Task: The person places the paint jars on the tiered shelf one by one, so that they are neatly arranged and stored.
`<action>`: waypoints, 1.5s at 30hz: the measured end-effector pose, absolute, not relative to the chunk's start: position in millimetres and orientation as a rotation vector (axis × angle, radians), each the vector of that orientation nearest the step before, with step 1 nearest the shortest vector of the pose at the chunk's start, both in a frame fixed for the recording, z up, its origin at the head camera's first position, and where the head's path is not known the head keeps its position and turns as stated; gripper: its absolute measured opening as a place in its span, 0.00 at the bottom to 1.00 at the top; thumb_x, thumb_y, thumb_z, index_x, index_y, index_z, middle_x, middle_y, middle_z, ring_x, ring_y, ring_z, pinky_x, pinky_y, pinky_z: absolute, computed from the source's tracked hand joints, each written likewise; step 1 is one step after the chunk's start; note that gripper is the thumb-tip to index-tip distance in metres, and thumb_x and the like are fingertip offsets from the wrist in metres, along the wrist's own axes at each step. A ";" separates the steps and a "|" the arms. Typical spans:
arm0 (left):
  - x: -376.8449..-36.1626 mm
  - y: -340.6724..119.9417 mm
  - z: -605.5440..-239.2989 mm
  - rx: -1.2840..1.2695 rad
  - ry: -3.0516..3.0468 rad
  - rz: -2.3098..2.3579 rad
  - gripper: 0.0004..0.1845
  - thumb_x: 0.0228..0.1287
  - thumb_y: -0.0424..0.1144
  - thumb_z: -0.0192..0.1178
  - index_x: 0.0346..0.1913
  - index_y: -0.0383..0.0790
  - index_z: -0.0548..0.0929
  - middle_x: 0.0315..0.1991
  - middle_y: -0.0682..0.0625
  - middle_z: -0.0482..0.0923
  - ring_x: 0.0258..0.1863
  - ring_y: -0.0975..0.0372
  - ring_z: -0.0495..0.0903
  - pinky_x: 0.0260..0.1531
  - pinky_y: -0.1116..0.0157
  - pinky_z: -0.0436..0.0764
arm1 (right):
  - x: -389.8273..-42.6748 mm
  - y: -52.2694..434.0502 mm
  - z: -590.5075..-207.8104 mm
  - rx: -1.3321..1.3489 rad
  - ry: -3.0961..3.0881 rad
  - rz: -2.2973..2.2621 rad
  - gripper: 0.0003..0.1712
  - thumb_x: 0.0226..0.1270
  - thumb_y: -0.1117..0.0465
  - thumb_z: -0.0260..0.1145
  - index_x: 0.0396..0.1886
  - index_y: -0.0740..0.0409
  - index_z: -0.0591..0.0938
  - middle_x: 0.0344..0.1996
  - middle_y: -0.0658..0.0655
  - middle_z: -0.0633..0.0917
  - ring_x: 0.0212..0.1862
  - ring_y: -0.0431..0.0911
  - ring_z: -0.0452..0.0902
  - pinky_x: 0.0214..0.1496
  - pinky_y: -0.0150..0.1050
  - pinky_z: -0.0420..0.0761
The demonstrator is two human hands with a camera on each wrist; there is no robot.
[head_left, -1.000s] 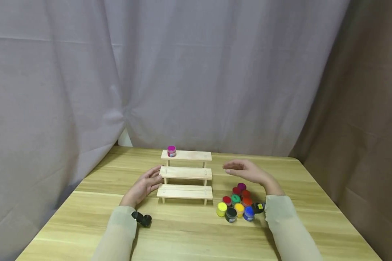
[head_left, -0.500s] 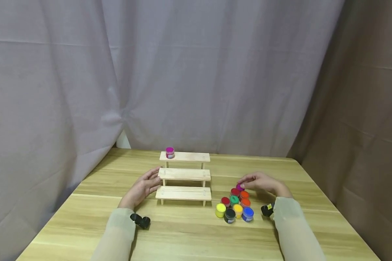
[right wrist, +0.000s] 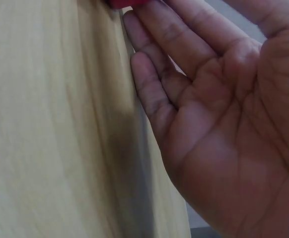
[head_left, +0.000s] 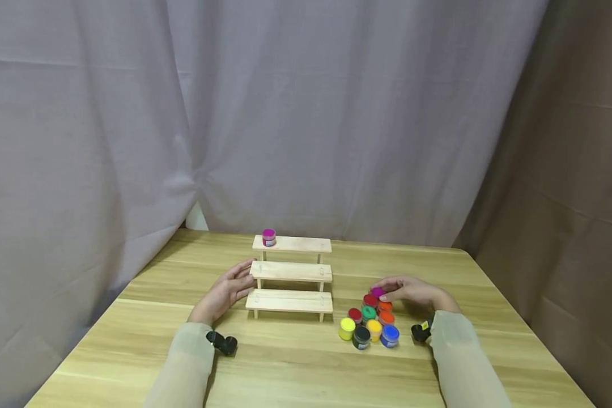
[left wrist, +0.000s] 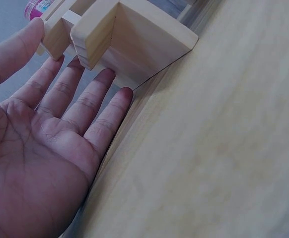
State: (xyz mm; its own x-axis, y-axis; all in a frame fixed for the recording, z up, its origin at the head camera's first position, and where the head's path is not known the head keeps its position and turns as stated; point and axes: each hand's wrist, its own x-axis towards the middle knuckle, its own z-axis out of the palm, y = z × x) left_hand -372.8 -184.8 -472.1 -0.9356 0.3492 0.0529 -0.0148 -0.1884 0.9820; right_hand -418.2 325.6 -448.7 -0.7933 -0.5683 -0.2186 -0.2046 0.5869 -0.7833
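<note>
On a wooden table (head_left: 296,362) in front of a grey curtain (head_left: 306,113), a person's two hands work around a small three-step wooden stand (head_left: 290,271) and a cluster of little lidded paint jars. The right hand (head_left: 410,289) has a narrow grip: thumb and fingers pinch a purple-lidded jar (head_left: 377,292) at the far end of the cluster. Whether that jar is off the table cannot be told; the right wrist view shows only a sliver of red at the fingertips. The left hand (head_left: 226,290) holds nothing; its grip is wide, fingers stretched out at the stand's left end, though which fingertips touch the wood is unclear. One magenta-lidded jar (head_left: 268,237) stands upright toward the left of the top step.

Close against the pinched jar are a dark red jar (head_left: 370,301) and an orange jar (head_left: 385,306), with a green jar (head_left: 369,314) just nearer the person. This crowding looks like the main risk: a low sideways pull could knock the neighbours over, and a pinch too near the lid could let the smooth jar slip. The stand seems light, so a push from the left hand could shift it and jolt the magenta-lidded jar near its edge.
</note>
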 end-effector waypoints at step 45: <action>-373.6 -185.4 -471.7 0.386 1.832 2.212 0.34 0.69 0.36 0.53 0.76 0.47 0.55 0.74 0.43 0.56 0.64 0.57 0.70 0.71 0.53 0.66 | -420.5 303.7 -430.5 -0.533 2.653 -1.287 0.25 0.61 0.43 0.68 0.54 0.48 0.81 0.48 0.52 0.86 0.53 0.46 0.80 0.62 0.51 0.78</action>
State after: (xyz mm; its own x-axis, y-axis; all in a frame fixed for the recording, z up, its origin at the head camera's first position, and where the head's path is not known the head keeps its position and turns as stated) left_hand -373.6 -185.4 -471.7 -0.9355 0.3500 0.0478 -0.0182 -0.1831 0.9829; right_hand -420.5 303.7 -430.5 -0.9265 -0.3755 0.0238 -0.2511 0.5698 -0.7825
